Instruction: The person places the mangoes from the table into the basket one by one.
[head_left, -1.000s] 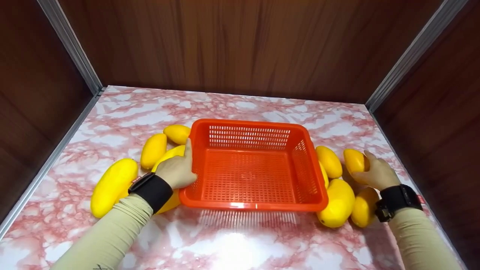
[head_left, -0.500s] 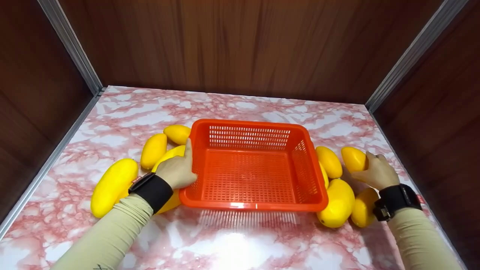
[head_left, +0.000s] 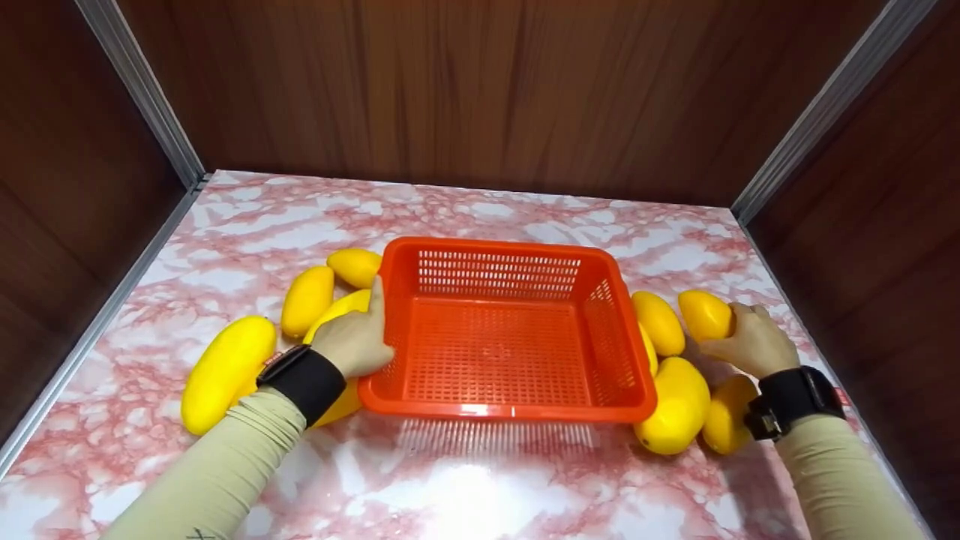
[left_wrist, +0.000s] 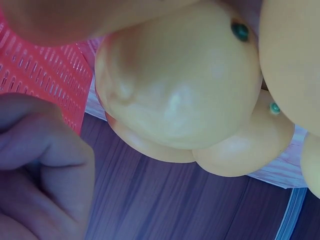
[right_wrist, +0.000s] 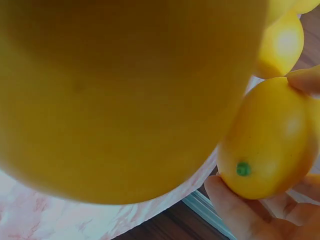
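An orange-red plastic basket (head_left: pixel 517 411) with slotted walls stands mid-table in the head view, bare inside. My left hand (head_left: pixel 351 341) grips its left rim, one finger stretched along the edge and the thumb over it. Under and beside that hand lie yellow mangoes, seen close with dark green stem ends on a large mango (left_wrist: pixel 180 85) in the left wrist view. At the right, my right hand (head_left: pixel 759 341) holds a small mango (head_left: pixel 703 315) between thumb and fingers. The right wrist view shows this held mango (right_wrist: pixel 270 140) with its green stem end.
Against the basket's right side lie a mango (head_left: pixel 658 324) and a bigger mango (head_left: pixel 673 409), with another mango (head_left: pixel 726 416) near my right wrist. A long mango (head_left: pixel 229 375) lies far left. Brown wood-grain panels (head_left: pixel 480 90) enclose the pink marbled table (head_left: pixel 480 487).
My right hand's fingers have closed round the small mango, which has shifted slightly left and away from me. The left hand and the basket have stayed put.
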